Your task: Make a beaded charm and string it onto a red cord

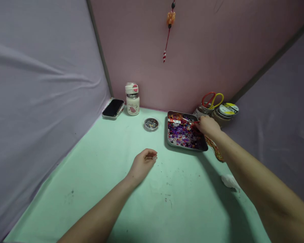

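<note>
My left hand (142, 166) is over the green tabletop, fingers curled around a few small clear beads (155, 157) at its fingertips. My right hand (209, 127) reaches to the right side of a metal tray (186, 147). Its fingers are closed at the rim, near something thin and red that I cannot make out. Inside the tray lie many loose beads (178, 131) in purple, red, black and clear. A thin red item with a white label (176, 121) lies across the tray's back part.
Behind my right hand stand scissors (212, 100) in a jar and a round labelled spool (228, 109). Coloured cord (216, 152) and a white crumpled piece (230, 181) lie to the right. A small round dish (151, 124), a bottle (133, 101) and a phone (114, 108) stand leftward. A beaded string (170, 18) hangs behind.
</note>
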`<state>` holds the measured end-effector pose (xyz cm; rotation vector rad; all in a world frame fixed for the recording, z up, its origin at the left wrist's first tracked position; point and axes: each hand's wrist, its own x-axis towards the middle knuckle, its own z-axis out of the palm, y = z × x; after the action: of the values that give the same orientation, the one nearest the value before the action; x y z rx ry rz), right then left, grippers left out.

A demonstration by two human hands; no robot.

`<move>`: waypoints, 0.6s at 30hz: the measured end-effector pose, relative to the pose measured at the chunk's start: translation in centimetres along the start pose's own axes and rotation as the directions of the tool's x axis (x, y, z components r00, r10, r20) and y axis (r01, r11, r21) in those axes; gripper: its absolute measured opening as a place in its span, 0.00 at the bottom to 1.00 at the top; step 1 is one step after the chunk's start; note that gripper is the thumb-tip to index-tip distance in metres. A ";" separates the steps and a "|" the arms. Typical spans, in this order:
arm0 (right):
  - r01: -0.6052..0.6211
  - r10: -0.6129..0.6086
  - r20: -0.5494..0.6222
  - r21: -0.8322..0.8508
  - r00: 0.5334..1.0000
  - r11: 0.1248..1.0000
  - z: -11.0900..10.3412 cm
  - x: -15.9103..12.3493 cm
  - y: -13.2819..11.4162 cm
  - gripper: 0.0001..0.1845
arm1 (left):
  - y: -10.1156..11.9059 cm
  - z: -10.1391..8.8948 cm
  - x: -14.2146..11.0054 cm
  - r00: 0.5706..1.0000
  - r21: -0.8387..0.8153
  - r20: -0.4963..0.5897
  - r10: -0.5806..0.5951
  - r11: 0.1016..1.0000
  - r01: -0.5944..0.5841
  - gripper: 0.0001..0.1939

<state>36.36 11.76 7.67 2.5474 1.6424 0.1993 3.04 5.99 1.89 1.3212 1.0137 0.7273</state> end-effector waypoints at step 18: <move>0.125 -0.117 -0.043 0.357 0.992 0.926 0.2 6.1 -9.9 0.13 | -1.1 -0.1 -0.6 0.943 0.502 0.197 0.267 0.799 -0.331 0.14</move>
<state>30.01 21.42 6.20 2.6843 2.0001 -0.0968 2.60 5.32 0.90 2.0229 0.9535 0.6110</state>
